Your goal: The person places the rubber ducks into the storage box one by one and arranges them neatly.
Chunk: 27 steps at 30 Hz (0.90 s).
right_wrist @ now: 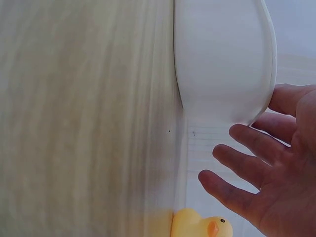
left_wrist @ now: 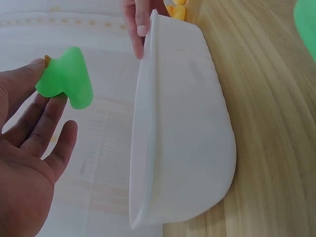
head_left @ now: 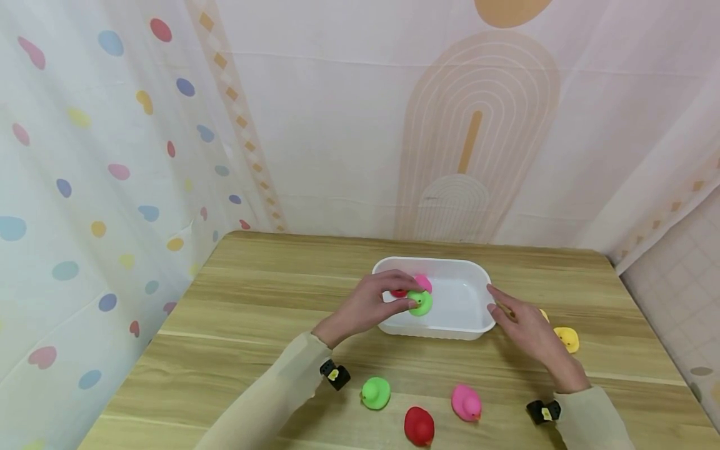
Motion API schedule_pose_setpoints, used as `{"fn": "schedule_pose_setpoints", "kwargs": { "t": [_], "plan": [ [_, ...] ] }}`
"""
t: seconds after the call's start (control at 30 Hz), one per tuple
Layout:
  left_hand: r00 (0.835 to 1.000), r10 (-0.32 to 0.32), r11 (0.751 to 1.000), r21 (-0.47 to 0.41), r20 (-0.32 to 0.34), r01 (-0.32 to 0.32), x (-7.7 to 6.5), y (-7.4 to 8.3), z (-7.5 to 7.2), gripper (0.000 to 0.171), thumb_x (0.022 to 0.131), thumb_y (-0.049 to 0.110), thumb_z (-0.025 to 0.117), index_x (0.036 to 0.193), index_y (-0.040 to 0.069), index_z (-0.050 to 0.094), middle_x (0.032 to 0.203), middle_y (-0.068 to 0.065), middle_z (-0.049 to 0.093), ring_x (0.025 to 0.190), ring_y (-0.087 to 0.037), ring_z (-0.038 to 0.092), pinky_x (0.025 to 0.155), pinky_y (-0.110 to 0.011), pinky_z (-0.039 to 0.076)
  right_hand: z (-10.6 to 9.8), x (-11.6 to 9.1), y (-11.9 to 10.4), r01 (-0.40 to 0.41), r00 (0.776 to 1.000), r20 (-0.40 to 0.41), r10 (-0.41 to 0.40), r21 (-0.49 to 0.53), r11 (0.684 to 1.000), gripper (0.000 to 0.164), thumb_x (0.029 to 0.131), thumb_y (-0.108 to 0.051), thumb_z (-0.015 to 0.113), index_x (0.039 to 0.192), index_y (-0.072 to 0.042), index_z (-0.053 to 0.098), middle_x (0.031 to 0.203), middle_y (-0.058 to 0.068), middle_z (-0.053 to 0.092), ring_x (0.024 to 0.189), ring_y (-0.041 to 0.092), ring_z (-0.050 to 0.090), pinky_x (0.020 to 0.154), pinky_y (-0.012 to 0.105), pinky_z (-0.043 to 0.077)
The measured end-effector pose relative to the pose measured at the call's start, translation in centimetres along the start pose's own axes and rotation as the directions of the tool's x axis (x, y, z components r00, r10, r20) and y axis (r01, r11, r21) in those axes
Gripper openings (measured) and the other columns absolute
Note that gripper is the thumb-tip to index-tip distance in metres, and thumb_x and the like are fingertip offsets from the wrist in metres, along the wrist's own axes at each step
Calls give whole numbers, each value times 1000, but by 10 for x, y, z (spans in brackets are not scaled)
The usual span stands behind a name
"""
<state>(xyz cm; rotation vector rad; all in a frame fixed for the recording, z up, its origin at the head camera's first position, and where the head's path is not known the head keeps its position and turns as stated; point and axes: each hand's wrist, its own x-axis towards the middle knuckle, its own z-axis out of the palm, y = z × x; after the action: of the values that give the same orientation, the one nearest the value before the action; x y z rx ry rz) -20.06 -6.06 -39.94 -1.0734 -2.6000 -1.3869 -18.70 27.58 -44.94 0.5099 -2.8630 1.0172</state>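
Note:
My left hand (head_left: 368, 306) pinches a green rubber duck (head_left: 420, 304) between thumb and fingers, over the left half of a white plastic basin (head_left: 433, 332). In the left wrist view the held green duck (left_wrist: 66, 79) is raised above the rim. Behind it inside the basin, a pink duck (head_left: 424, 283) and a red duck (head_left: 398, 293) are partly hidden by the hand. At the basin's right end, my right hand (head_left: 525, 328) touches the rim, its fingers mostly straight and spread in the right wrist view.
In front of the basin lie another green duck (head_left: 375, 393), a red duck (head_left: 419, 426) and a pink duck (head_left: 466, 402). Yellow ducks (head_left: 567, 339) sit beside my right hand, one partly covered. A patterned curtain (head_left: 337, 125) hangs behind the wooden table (head_left: 270, 281).

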Motion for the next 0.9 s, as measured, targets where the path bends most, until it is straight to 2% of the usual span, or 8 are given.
{"fn": "schedule_pose_setpoints", "kwargs": {
  "t": [0.17, 0.4, 0.67, 0.9],
  "plan": [
    [1000, 18, 1000, 1, 7, -18, 10, 0, 6, 28, 95, 12, 77, 123, 11, 76, 123, -1, 71, 105, -19, 63, 89, -36, 56, 0, 0, 1, -4, 1000, -3, 4, -4, 1000, 50, 110, -26, 52, 151, 3, 49, 146, 30, 51, 126, 50, 57, 98, 64, 48],
    [1000, 1, 1000, 11, 29, -1, 23, 0, 14, 26, 95, 11, 75, 121, 9, 77, 121, -4, 71, 110, -16, 62, 93, -44, 55, -1, -1, 1, -15, 1000, 8, 15, -5, 1000, 51, 110, -27, 52, 151, 3, 48, 148, 29, 50, 129, 50, 54, 100, 64, 47],
    [998, 34, 998, 45, 52, -36, 38, -5, 22, 25, 96, 10, 74, 121, 8, 76, 120, -4, 72, 101, -13, 63, 88, -34, 55, -1, -1, 1, -20, 1000, 10, 20, -5, 1000, 51, 110, -27, 51, 151, 2, 48, 148, 30, 49, 129, 50, 54, 100, 65, 47],
    [997, -1, 997, 76, 82, -6, 50, -7, 30, 27, 96, 11, 75, 122, 8, 76, 121, -6, 71, 107, -16, 65, 92, -21, 52, -1, -1, 0, -17, 1000, 10, 17, 0, 1000, 51, 110, -27, 51, 151, 3, 48, 148, 30, 49, 130, 51, 54, 100, 65, 47]
  ]
}}
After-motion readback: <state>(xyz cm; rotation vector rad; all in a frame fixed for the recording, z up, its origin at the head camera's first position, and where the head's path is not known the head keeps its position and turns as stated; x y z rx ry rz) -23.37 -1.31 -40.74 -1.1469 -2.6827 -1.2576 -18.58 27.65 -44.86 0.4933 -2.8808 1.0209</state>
